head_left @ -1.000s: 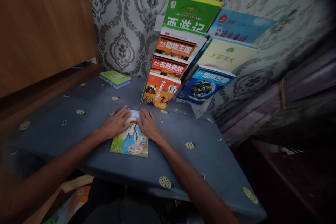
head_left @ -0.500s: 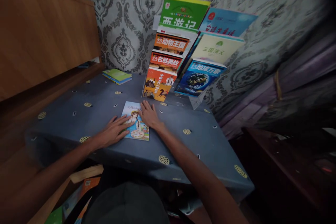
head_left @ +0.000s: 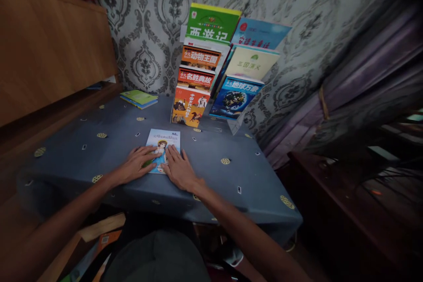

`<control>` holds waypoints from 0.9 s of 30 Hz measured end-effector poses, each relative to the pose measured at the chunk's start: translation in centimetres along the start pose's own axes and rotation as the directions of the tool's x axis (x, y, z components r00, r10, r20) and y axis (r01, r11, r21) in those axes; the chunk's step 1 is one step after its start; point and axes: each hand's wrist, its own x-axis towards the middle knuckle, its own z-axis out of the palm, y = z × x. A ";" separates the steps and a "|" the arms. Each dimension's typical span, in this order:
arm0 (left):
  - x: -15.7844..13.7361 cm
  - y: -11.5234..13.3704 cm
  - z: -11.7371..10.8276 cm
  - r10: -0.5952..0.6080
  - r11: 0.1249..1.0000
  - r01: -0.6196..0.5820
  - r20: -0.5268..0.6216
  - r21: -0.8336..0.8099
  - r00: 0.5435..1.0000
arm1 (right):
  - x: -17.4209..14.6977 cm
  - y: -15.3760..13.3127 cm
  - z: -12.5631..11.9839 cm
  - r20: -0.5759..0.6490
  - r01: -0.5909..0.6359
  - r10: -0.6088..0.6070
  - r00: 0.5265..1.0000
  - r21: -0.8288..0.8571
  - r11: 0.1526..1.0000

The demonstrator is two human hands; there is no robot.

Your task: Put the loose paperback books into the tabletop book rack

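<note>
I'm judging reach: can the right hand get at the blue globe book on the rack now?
Probably yes: the right hand lies open on the illustrated paperback, and nothing visible blocks its way to the blue globe book.

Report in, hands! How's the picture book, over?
Left hand, right hand: both on picture book. Book flat, face up. Fingers hide part of it.

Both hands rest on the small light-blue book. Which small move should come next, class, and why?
Perhaps slide the right hand up to the uncovered upper right edge of the small, rectangular, light-blue paper book, where it could take hold. The book lies flat, cover up; the right hand and left hand rest over its lower part, neither seeming to grip it.
</note>
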 end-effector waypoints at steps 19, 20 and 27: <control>0.3 0.0 0.0 0.009 0.999 -0.009 -0.028 0.032 1.000 | 9.1 6.1 -0.5 0.031 -0.122 0.121 0.992 0.064 0.990; 0.5 -0.1 0.0 -0.001 0.999 0.002 -0.024 0.045 1.000 | 9.1 6.0 -0.4 0.014 -0.127 0.126 0.992 0.055 0.990; 5.1 -1.1 -0.6 -0.178 0.964 0.180 -0.028 0.197 0.984 | 8.1 5.0 -0.3 -0.104 -0.165 0.169 0.980 0.046 0.985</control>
